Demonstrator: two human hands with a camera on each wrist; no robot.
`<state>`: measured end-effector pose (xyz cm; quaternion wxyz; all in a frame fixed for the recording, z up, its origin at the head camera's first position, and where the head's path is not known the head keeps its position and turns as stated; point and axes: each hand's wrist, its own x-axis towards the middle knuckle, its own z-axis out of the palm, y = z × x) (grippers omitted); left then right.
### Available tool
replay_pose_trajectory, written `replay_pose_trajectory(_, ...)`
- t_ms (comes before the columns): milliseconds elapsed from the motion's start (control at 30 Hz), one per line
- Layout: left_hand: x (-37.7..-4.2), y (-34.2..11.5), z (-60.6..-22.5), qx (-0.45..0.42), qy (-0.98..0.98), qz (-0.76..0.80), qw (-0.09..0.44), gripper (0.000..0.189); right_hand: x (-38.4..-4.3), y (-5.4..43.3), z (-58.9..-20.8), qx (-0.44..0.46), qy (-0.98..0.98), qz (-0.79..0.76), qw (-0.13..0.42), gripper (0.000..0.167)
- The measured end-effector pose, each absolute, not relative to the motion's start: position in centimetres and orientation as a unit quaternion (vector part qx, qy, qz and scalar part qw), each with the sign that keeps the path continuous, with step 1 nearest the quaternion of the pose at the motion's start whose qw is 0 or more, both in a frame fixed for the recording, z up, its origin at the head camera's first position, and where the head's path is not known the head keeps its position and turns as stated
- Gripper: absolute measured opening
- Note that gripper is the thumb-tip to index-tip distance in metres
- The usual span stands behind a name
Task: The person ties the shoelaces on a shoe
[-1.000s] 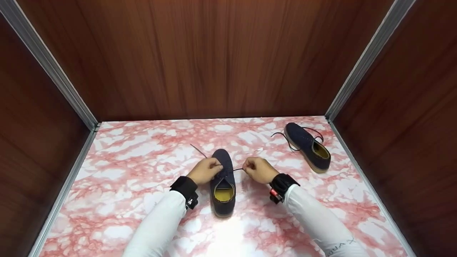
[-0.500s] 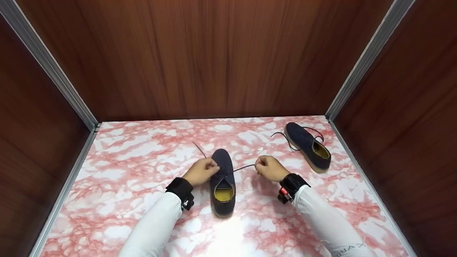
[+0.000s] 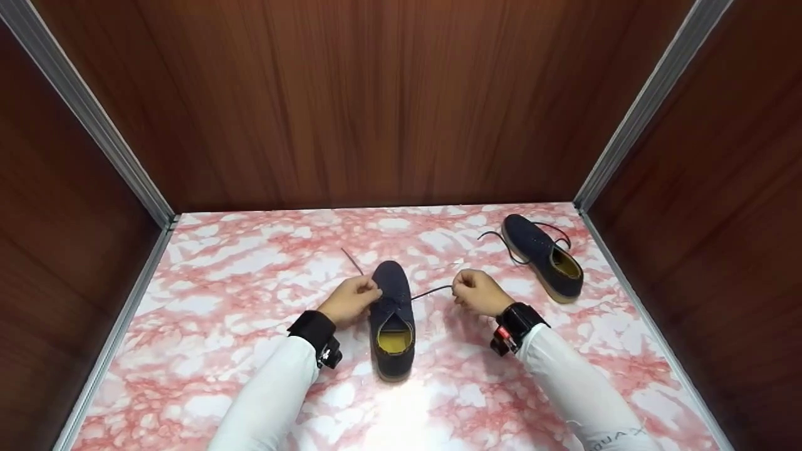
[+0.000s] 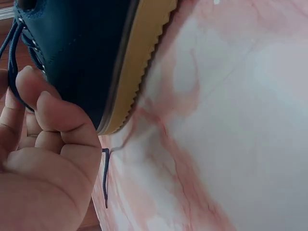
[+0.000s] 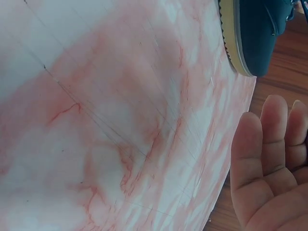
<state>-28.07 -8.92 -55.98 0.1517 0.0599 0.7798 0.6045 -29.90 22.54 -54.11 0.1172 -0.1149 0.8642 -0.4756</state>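
Observation:
A dark navy lace-up shoe with a yellow insole and tan sole stands in front of me, toe pointing away. My left hand lies against its left side at the lacing and pinches a shoelace, seen in the left wrist view. A free lace end hangs beyond those fingers. To the right of the shoe, my right hand pinches the other lace, which runs from the eyelets in a slight curve. Its thumb and grip are out of sight in the right wrist view, where several curled fingers show.
A matching shoe lies at the back right, toe away, with its loose laces spread to both sides. The pink and white marbled tabletop is bounded by brown wood-grain panels at the back and both sides.
My right hand has moved right and slightly away, and more lace now shows between it and the shoe. My left hand has shifted a little left. Both shoes stay in place.

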Motion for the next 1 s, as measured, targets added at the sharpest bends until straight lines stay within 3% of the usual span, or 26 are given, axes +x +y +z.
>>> replay_pose_trajectory(333,-28.1,-9.4,-56.5,0.018,0.776,0.619,0.121,0.014,-30.1,23.6,-53.9,-0.091,0.848,-0.508,0.116,0.018)
replay_pose_trajectory(567,-28.4,-9.6,-56.9,0.016,0.804,0.593,0.051,0.016,-30.3,24.4,-53.6,-0.080,0.821,-0.553,0.119,0.017)
replay_pose_trajectory(767,-28.6,-9.6,-56.8,0.018,0.817,0.576,-0.010,0.005,-30.7,24.9,-53.1,-0.036,0.756,-0.639,0.136,0.016)
replay_pose_trajectory(1000,-28.4,-9.6,-56.5,0.009,0.818,0.571,-0.063,0.011,-30.6,25.4,-52.3,-0.012,0.605,-0.783,0.147,0.029)
